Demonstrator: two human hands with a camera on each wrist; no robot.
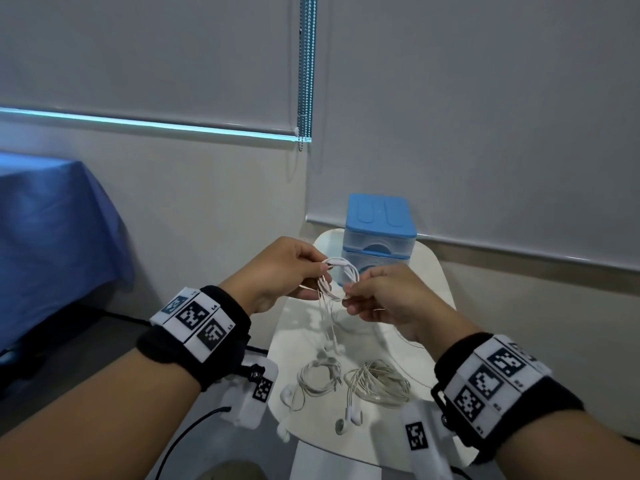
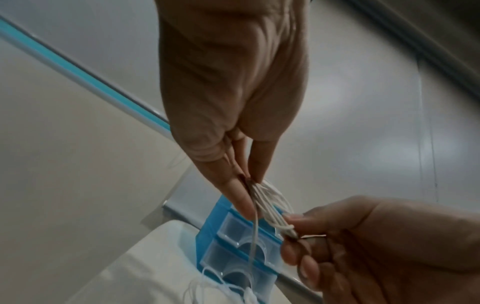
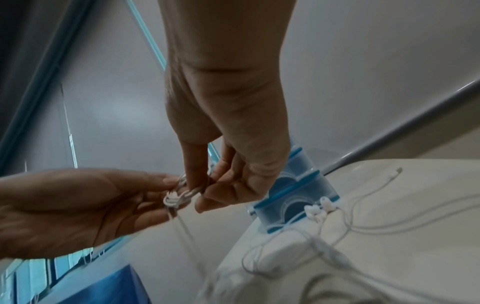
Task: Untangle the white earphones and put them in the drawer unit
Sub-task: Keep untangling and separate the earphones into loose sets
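Near worktop [image 1: 429,341] edge: two coiled earphone bundles, one [image 1: 320,375] beside other [image 1: 379,382], earbuds [image 1: 348,419] in front. Above mid-worktop: left hand [image 1: 277,271] and right hand [image 1: 388,299], each grip narrow, pinching opposite sides of looped earphones [image 1: 341,278]; loose cord trails down onto worktop. Far end: blue drawer unit [image 1: 379,230], both drawers closed.

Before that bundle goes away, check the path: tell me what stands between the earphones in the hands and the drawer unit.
Nothing stands in the open space between the held earphones and the drawer unit just behind them. The block is the unit itself: both drawers look closed, so one must be pulled open, and both hands are busy gripping the cord.
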